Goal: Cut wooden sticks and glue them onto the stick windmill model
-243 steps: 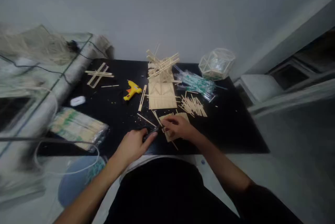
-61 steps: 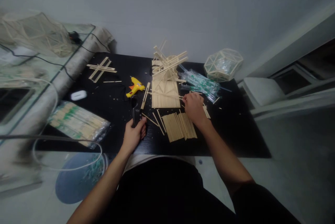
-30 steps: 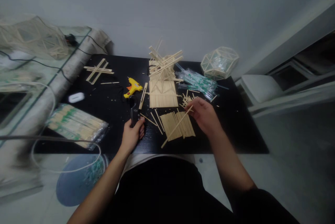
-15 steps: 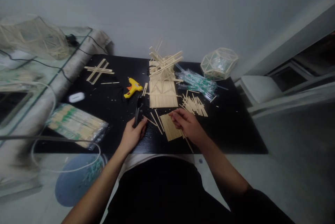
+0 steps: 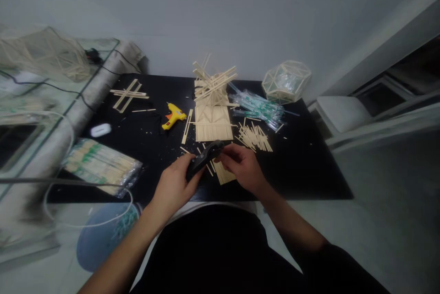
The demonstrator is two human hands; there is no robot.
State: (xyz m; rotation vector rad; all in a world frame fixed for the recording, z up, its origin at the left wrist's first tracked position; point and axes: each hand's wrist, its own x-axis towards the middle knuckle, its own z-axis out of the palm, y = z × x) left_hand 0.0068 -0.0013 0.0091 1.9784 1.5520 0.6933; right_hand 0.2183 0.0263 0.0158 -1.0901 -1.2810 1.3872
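In my left hand [image 5: 175, 183] is a dark hand tool [image 5: 203, 156] with a long narrow body, tilted up to the right; its exact kind is hard to make out in the dim light. My fingers are wrapped round its near end. The tool's far end meets the fingertips of my right hand [image 5: 242, 166], which are pinched together; whatever lies between them is too small to name. Under the hands lies a flat mat of pale wooden sticks [image 5: 225, 176], partly covered by my right hand. A few loose sticks lie to its left, beneath the tool.
Behind the hands, a stick structure [image 5: 215, 88] stands on a stick board [image 5: 213, 133]. A yellow glue gun [image 5: 174, 116] lies left of it. Short sticks [image 5: 256, 137], plastic wrappers [image 5: 257, 106] and a stick polyhedron [image 5: 287, 81] are at right; packed sticks [image 5: 101, 166] at left.
My left hand has swung the dark tool rightward from upright to slanted, bringing its far end to my right fingertips. My right hand has stayed nearly in place, still pinched.
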